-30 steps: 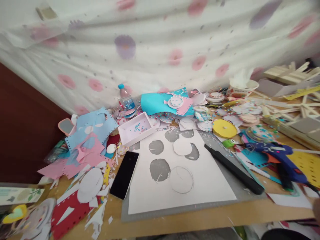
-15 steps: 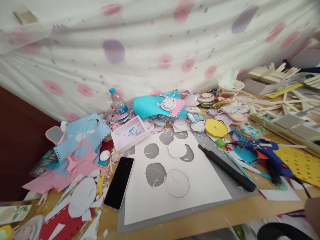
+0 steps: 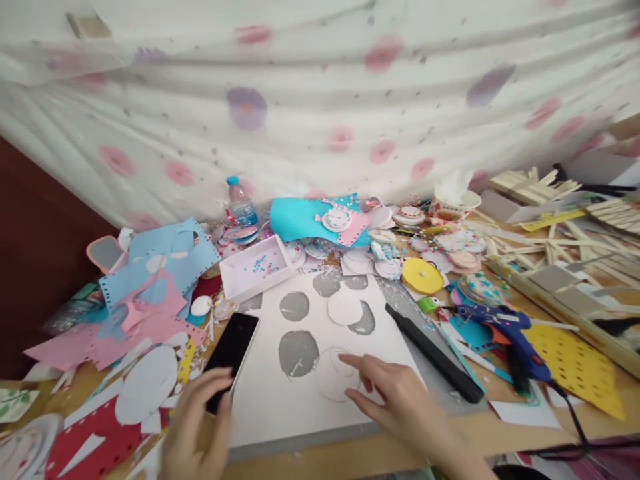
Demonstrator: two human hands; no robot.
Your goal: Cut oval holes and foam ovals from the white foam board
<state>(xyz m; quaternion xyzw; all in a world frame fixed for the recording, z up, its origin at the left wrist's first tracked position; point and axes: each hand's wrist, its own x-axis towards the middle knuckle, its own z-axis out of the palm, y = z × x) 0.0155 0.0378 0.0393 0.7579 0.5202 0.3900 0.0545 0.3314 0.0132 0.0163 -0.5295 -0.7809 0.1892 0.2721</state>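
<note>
A white sheet (image 3: 310,393) with several round cut-out holes lies on a grey mat (image 3: 400,300) in front of me. My right hand (image 3: 395,397) rests on the sheet with fingers spread, its fingertips at a traced circle (image 3: 334,373). My left hand (image 3: 197,427) is at the near end of a black phone (image 3: 231,345) lying left of the sheet, thumb and fingers touching its corner; whether it grips the phone is unclear. A loose white paper disc (image 3: 344,309) sits on the sheet farther back.
A black bar-shaped tool (image 3: 433,352) and a blue glue gun (image 3: 510,330) lie right of the sheet. A white tray (image 3: 256,268) of beads, a water bottle (image 3: 241,201), pink, blue and red foam scraps (image 3: 150,293), a yellow disc (image 3: 421,275) and wooden sticks (image 3: 560,233) crowd the table.
Both hands have come into view from below: the right onto the white sheet, the left onto the phone's near end. The camera has tilted slightly.
</note>
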